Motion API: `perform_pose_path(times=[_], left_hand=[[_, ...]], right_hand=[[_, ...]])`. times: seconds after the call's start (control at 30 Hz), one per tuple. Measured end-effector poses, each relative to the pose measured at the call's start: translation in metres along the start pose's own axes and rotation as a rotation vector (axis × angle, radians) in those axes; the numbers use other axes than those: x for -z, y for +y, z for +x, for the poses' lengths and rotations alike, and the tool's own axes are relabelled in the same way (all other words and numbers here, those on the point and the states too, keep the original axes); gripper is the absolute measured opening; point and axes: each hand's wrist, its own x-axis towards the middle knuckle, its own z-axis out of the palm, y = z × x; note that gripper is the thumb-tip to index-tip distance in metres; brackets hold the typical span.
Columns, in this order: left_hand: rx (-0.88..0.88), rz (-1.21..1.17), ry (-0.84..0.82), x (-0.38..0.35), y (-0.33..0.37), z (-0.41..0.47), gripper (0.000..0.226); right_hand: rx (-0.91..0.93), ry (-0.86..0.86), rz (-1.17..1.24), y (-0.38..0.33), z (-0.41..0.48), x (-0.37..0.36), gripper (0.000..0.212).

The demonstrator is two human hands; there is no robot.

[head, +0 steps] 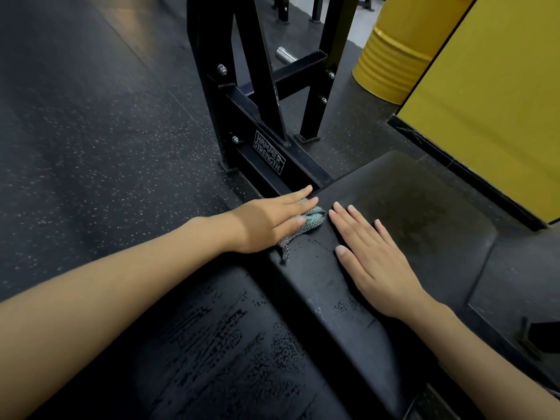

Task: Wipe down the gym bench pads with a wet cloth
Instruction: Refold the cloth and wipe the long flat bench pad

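While the head camera looks down along both bare forearms, the left hand (pixel 269 222) lies flat with its fingers straight, pressing a grey-green cloth (pixel 315 222) onto the left edge of the bench pad (pixel 318 286). Most of the cloth is hidden under the palm; a bunched end shows past the fingertips and a twisted tail trails out below the hand. The right hand (pixel 374 263) rests palm down on the same pad, just beside the cloth, fingers spread and straight, holding nothing. Wet streaks and droplets cover the nearer, wider pad (pixel 218 344) and the strip under the right wrist. The farther pad section (pixel 424 189) carries a dark patch, possibly damp, though the dim light leaves that uncertain. Beyond the hands stands a black steel frame (pixel 242 95) with a "Hammer Strength" label (pixel 269 156). A yellow drum (pixel 394 56) and a yellow wall (pixel 500 101) stand at the right, on speckled rubber flooring (pixel 91 116).
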Motion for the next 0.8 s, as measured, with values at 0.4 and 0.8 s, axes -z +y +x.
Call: perform_pose_path(times=[0.4,0.8], left_hand=[[-0.054,-0.049,-0.014,0.000,-0.014,-0.041,0.051],[-0.012,-0.051,-0.060,0.003,-0.017,-0.055,0.054]], right_hand=[[0.005,-0.007,0.006,0.003,0.000,0.000,0.064],[0.002,0.019,0.004,0.001,0.000,-0.001,0.064]])
